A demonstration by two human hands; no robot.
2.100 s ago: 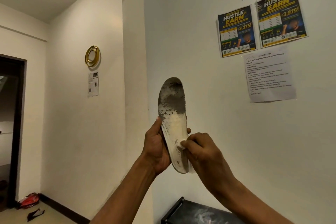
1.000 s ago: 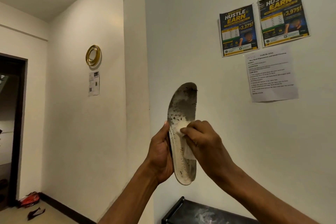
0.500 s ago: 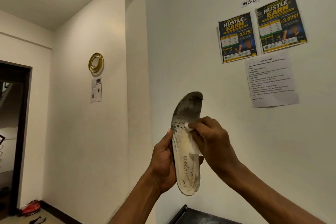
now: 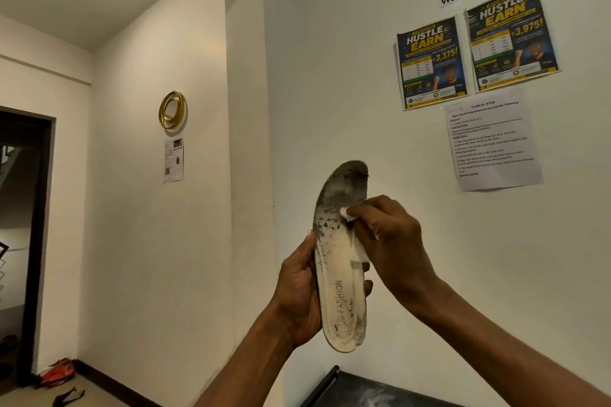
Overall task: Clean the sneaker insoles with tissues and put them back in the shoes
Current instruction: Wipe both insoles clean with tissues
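**Insole** [image 4: 334, 274]: held upright in mid-air in front of the wall, toe end up, top face toward the camera. Toe zone is dark w/ grime. The heel/arch zone, printed "FASHION", is paler.

**L hand** [image 4: 297, 291]: grips the lower half. Thumb lies along the near edge and fingers wrap behind, w/ one tip showing at the far edge. Probable purpose: backing, so wiping pressure doesn't fold the insole.

**R hand** [image 4: 390, 238]: fingers curled, pinching a white tissue [image 4: 346, 213] against the face at the border of the dark zone. The rest of the tissue trails down the right edge.

**Status (est.):** wipe step in progress; dirtiest area not yet clean. Shoes not in view.

**Surroundings:** dark rack top [image 4: 363, 390] below; posters [image 4: 476, 46] and an instruction sheet [image 4: 492, 142] on the wall.
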